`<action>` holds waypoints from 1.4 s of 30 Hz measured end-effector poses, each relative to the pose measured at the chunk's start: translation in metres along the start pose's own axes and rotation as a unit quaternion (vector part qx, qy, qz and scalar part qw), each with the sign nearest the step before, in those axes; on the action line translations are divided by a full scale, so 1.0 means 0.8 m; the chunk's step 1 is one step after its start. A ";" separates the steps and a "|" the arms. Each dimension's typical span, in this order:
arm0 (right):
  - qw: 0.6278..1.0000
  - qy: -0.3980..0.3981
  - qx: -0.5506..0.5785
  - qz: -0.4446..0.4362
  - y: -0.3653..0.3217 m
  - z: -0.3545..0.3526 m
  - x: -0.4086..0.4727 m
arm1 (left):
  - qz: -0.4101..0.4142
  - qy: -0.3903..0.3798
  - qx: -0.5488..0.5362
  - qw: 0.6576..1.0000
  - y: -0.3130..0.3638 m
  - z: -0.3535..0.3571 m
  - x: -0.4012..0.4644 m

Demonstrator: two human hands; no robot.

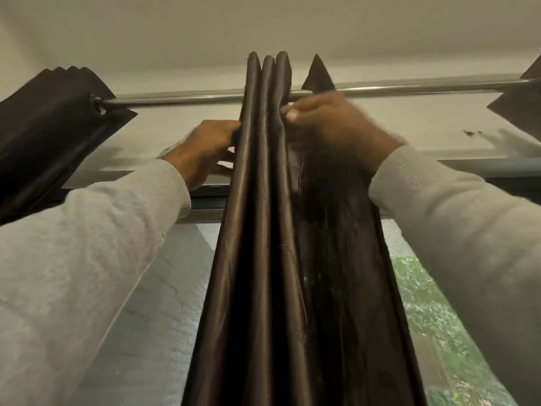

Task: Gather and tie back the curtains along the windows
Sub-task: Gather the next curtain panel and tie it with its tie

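Bunching the middle curtain up at the rod

The dark curtain (265,177) hung dead center, pleats already stacked under the rod (187,98). Left hand (206,148) at about 9 o'clock of the bundle had its fingers curled into the outer fold; right hand (330,124) at 3 o'clock pinched the other side, bit blurry though. My take: squeeze both sides evenly toward the middle, keep the folds flat on each other, then slide down to tie. Another curtain (52,124) sat bunched way over at 9 o'clock, window (433,312) behind.
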State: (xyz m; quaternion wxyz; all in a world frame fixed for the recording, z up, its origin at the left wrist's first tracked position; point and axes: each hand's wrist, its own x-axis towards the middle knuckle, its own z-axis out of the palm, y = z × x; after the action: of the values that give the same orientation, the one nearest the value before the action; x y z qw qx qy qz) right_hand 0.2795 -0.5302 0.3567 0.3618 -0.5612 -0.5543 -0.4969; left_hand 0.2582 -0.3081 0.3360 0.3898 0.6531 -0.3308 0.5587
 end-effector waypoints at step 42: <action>0.963 0.194 -0.165 0.084 -0.027 0.032 -0.058 | 0.081 -0.032 0.021 0.996 -0.009 -0.022 -0.043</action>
State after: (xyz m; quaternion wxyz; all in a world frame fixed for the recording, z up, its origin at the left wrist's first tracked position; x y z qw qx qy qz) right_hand 0.2676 -0.5153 0.3026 0.4050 -0.5506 -0.3348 -0.6486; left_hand 0.2503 -0.2895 0.3024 0.3188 0.6498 -0.3829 0.5740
